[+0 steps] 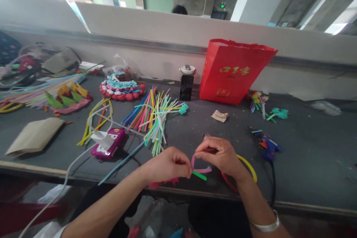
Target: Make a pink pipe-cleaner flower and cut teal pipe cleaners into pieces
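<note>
My left hand (171,165) is closed in a pinch around the joined ends of pink and green pipe cleaners, close to the table's front edge. A short green pipe cleaner (200,176) and a pink pipe cleaner (203,170) stick out to the right of its fingertips. Another pink length rises from there to my right hand (219,154), whose thumb and finger are closed on its upper end. Behind the right knuckles a thin pointed tip shows; I cannot make out what it belongs to. Yellow (249,167) and red curved strips lie under the right wrist.
A pile of coloured pipe cleaners (156,119) lies ahead. To the left are a purple device (111,145) with a white cable and a brown paper packet (35,136). A blue glue gun (269,147), a red bag (237,72) and a cup (187,70) stand or lie further out.
</note>
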Available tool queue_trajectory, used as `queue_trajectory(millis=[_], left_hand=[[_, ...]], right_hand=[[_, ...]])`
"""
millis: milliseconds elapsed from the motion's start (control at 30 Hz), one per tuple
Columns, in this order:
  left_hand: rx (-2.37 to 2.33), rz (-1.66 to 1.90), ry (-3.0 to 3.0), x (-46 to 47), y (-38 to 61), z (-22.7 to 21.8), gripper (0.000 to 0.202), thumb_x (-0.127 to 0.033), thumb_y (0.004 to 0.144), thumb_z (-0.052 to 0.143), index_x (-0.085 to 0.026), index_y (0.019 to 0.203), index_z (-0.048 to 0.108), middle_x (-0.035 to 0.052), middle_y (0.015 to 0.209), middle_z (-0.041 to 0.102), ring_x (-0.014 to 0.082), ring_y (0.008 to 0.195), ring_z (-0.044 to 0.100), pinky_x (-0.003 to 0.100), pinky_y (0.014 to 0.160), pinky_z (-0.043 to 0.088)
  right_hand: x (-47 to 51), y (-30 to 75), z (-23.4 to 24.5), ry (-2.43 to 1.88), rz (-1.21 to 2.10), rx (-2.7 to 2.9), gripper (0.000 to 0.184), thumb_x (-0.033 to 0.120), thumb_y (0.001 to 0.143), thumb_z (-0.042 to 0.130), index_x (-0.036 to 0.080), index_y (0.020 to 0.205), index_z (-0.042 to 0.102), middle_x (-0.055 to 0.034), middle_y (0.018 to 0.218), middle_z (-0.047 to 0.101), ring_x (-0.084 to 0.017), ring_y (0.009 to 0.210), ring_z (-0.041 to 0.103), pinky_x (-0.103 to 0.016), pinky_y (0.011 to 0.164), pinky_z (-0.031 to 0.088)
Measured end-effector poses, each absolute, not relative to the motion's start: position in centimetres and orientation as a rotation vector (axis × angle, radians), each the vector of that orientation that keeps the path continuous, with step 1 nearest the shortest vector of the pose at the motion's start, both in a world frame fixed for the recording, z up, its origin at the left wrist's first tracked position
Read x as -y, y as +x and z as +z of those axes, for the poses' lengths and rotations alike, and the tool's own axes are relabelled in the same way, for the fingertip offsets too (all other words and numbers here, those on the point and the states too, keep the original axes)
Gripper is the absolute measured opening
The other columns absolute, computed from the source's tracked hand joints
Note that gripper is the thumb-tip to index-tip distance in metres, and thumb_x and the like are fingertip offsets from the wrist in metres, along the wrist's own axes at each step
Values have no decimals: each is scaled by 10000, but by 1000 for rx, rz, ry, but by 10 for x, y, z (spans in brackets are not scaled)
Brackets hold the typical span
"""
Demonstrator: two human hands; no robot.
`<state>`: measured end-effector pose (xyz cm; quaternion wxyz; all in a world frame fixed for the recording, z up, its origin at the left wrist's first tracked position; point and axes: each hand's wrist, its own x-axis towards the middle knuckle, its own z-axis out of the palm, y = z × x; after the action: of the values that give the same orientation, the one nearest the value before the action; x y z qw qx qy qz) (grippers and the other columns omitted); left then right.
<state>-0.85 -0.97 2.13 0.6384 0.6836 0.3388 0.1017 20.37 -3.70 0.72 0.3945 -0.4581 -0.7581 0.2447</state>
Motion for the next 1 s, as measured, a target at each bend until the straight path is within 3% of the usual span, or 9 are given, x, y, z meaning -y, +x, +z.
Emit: queue_trajectory(millis=[133,300,433,600,800,1000], left_hand=[[-946,316,1714,7,-4,8,203,-250,751,524,-140,655,666,-46,518,468,84,481,415,207,465,279],[-1040,699,1394,5,2,10,179,-279,723,585,-130,668,666,-30,542,503,84,507,409,205,491,299],[-911,842,921,4,1,15,129,-248,666,649,-123,639,663,-53,472,399,66,472,317,192,468,254],[-658,713,756,5,-4,14,162,-254,688,661,-109,617,667,-82,426,288,45,432,204,188,448,212],[-571,432,924,10,-9,16,125,-213,645,688,-96,602,696,38,550,603,40,434,275,213,434,170],[-716,335,1226,8,-10,23,188,-305,694,706,-123,662,740,11,567,601,60,470,324,213,449,209]], right_hand=[[50,196,21,-1184,247,2090,132,229,901,647,211,775,682,23,645,607,-126,638,555,-263,693,420],[69,180,31,-1166,-22,2118,184,141,903,563,190,739,629,16,609,558,-127,606,520,-252,598,348],[69,169,20,-1217,146,2034,192,131,891,544,183,744,655,21,586,537,-119,575,492,-251,584,339],[48,176,1,-1319,690,1640,161,225,828,643,179,679,680,26,568,581,-102,520,478,-216,509,355],[33,189,-7,-1107,1122,1558,157,313,767,751,165,718,735,8,619,638,-110,557,525,-214,523,394],[31,197,-12,-1128,1038,1597,155,330,764,777,178,752,745,0,662,658,-125,605,568,-227,564,433]])
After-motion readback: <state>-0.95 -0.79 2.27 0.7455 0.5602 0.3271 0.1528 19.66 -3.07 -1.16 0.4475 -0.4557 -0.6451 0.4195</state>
